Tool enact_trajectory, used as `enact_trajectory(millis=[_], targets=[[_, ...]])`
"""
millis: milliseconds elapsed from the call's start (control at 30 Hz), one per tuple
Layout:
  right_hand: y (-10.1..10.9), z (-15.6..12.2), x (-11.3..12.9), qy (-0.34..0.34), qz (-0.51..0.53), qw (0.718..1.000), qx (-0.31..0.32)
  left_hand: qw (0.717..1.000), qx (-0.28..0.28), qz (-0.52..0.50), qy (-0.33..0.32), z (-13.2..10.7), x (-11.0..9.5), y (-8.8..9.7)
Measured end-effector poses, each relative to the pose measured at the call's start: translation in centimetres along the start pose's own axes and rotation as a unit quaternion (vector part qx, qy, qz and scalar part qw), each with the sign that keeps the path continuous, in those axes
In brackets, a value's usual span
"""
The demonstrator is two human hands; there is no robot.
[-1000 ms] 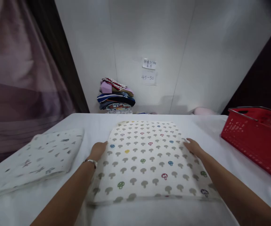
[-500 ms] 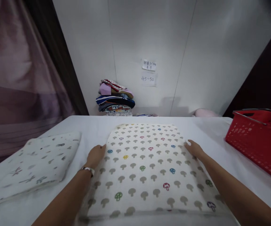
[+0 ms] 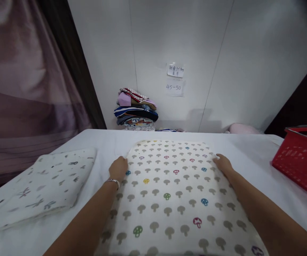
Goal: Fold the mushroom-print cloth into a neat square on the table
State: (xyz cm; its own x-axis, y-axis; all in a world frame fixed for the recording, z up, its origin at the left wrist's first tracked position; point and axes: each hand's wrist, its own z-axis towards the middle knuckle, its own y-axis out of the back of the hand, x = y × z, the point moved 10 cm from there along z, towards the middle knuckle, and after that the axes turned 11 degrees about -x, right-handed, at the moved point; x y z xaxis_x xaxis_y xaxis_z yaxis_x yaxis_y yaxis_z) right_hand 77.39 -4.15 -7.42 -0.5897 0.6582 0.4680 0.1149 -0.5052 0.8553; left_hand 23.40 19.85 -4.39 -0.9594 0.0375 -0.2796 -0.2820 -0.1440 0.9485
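A cream cloth printed with grey and coloured mushrooms [image 3: 166, 182] lies spread before me, its near part running out of view at the bottom. My left hand [image 3: 118, 168], with a metal band at the wrist, is closed on the cloth's left edge. On the opposite edge, my right hand [image 3: 223, 164] pinches the fabric between thumb and fingers. Both hands hold it at about the same distance from me. To the left rests a folded white cloth with a scattered plant-like print [image 3: 54, 181], touched by neither hand.
A white-covered table [image 3: 252, 156] carries the cloths. At the right stands a red plastic basket [image 3: 300, 160]. Past the far edge is a pile of folded fabrics [image 3: 136, 111] against the wall, with a pink item [image 3: 242, 128] farther right. A purple curtain [image 3: 17, 89] hangs at left.
The whole view has shifted, so most things sit slightly farther right. Both hands keep their hold on the edges, and the cloth's near fold has dropped out of view at the bottom.
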Motion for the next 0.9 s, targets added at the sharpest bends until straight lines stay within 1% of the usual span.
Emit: enact_trajectory(millis=[100, 200, 300, 367, 533, 633, 733, 833, 900], targets=[[-0.3, -0.1, 0.0, -0.004, -0.020, 1.000, 0.019, 1.000, -0.010, 0.010, 0.000, -0.5, 0.0, 0.0], [-0.3, 0.6, -0.1, -0.019, -0.035, 0.999, 0.030, 1.000, 0.001, 0.009, 0.007, 0.0, 0.0, -0.2], [-0.4, 1.7, 0.1, -0.041, -0.046, 0.997, 0.036, 1.000, 0.014, 0.001, 0.012, 1.5, -0.2, -0.4], [-0.6, 2.4, 0.4, -0.051, -0.050, 0.997, 0.036, 1.000, 0.021, -0.005, 0.007, 2.7, -0.7, -0.7], [-1.1, 4.3, 1.8, -0.053, -0.058, 0.997, 0.026, 1.000, 0.020, -0.016, -0.010, 5.8, -2.4, -1.4], [-1.5, 5.2, 2.4, -0.050, -0.067, 0.996, 0.022, 1.000, 0.015, -0.018, -0.012, 6.9, -3.0, -1.6], [-1.6, 5.3, 3.1, -0.030, -0.078, 0.996, 0.015, 1.000, 0.004, -0.018, -0.005, 6.9, -3.1, -1.8], [-1.6, 4.6, 3.7, -0.002, -0.094, 0.996, 0.005, 1.000, -0.019, -0.011, 0.009, 6.2, -2.8, -1.8], [-1.7, 4.1, 4.0, 0.010, -0.107, 0.994, 0.004, 0.999, -0.032, 0.000, 0.001, 5.7, -3.0, -1.7]])
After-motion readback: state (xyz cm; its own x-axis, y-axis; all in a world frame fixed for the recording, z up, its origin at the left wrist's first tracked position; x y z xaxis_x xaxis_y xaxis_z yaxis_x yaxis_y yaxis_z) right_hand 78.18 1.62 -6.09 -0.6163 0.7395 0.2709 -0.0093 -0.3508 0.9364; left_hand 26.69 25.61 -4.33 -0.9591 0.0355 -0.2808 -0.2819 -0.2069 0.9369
